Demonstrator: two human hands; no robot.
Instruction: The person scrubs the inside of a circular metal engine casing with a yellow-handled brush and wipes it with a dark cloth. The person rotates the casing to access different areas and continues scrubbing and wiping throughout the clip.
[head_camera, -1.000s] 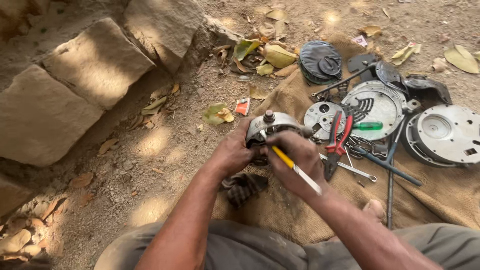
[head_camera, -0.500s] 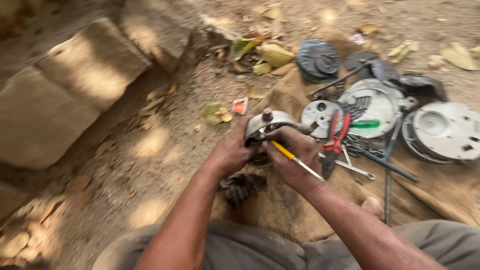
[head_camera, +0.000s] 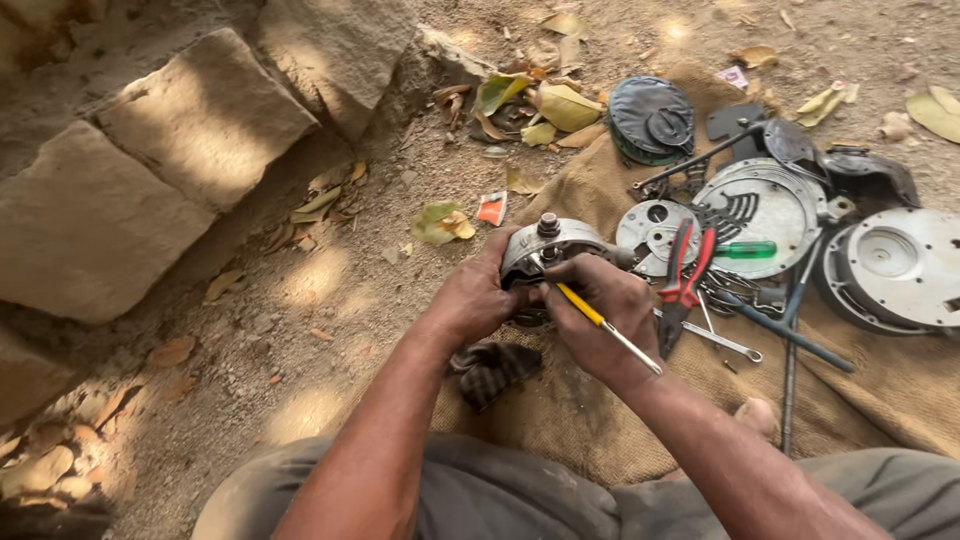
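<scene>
- Rounded grey metal motor housing, dull cast finish with a stubby shaft on top, sits at frame centre over coarse burlap sacking.
- Left hand clasps the housing's left side.
- Right hand is closed around a thin yellow-handled screwdriver.
- Red-handled pliers and round slotted metal cover lie right of centre.
- Rough stone blocks fill the upper left.

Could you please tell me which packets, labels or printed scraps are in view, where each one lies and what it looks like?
Small torn sachet: on the dirt just left of the burlap cloth, beyond the left hand; roughly rectangular, orange-red and white.
Small paper scrap: at the cloth's far edge, right of the dark round cover; squarish, pale with pinkish print.
No signs or screens in view.
</scene>
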